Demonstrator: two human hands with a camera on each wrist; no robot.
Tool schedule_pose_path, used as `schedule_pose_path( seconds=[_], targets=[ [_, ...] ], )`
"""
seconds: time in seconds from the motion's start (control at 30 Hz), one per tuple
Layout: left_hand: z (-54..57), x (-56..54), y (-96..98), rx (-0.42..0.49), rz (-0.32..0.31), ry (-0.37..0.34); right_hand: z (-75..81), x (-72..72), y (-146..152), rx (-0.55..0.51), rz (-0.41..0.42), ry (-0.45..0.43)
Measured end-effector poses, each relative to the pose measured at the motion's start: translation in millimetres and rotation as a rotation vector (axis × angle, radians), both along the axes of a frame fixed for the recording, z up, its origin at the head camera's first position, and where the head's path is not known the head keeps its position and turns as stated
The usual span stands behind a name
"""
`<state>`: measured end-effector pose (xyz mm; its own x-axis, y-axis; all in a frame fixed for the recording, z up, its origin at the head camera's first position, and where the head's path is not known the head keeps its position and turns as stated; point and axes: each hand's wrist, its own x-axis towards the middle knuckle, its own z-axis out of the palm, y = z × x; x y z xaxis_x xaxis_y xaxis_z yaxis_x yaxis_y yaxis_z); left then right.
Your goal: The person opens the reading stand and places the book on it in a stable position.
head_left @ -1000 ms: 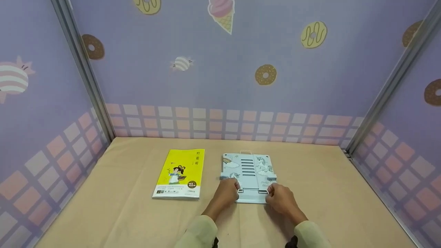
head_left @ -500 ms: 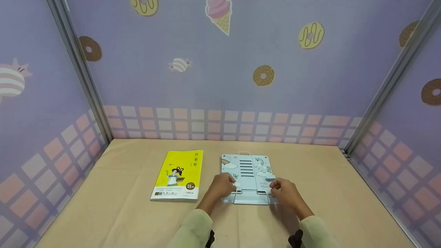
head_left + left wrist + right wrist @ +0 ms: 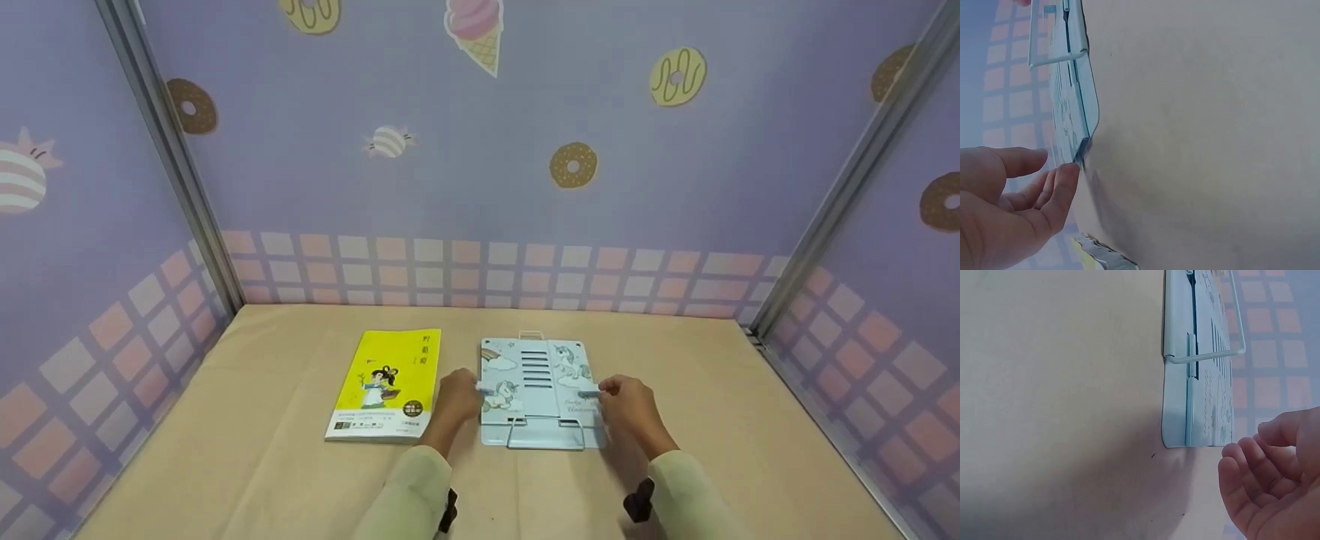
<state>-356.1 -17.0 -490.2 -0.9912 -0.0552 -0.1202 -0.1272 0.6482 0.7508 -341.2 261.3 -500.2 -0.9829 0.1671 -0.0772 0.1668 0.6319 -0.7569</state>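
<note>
A pale blue book stand (image 3: 537,401) with unicorn prints and a slotted middle lies on the table in the head view. Its front wire bracket (image 3: 546,448) sticks up from the plate, as both wrist views show. At the stand's left side is my left hand (image 3: 459,395), its fingertips touching the left side clip (image 3: 1081,151) while the thumb stays apart. My right hand (image 3: 628,405) is by the right side clip (image 3: 589,394), fingers loosely bent. In the right wrist view nothing shows between those fingers and the thumb (image 3: 1280,430).
Left of the stand lies a yellow book (image 3: 390,382) with a drawn figure on its cover. A beige cloth (image 3: 277,412) covers the table. Patterned purple panels (image 3: 480,187) enclose the back and sides, with grey metal posts (image 3: 176,165) at the corners.
Both hands have left the front wire bracket and moved outward and slightly away from me to the side clips. The bracket now shows fully. The stand and book have not visibly moved.
</note>
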Motion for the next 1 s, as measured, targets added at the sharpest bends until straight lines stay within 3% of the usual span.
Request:
schedule_pose_path(
  seconds=[0.2,0.4,0.63,1.0],
  targets=[
    [-1.1,-7.2,3.6,-0.004,0.040,-0.039,-1.4,-10.8,-0.1,0.007,-0.041,-0.001],
    [-4.7,-13.9,8.2,-0.031,0.045,-0.004,-4.9,-19.5,1.0,0.014,-0.036,-0.036],
    [-7.7,-15.5,8.6,0.032,0.083,-0.040,-11.0,-25.2,0.5,-0.021,-0.009,-0.077],
    [-12.4,-15.2,6.5,0.073,0.081,-0.034,-17.4,-29.0,0.1,-0.077,-0.057,-0.092]
  ],
)
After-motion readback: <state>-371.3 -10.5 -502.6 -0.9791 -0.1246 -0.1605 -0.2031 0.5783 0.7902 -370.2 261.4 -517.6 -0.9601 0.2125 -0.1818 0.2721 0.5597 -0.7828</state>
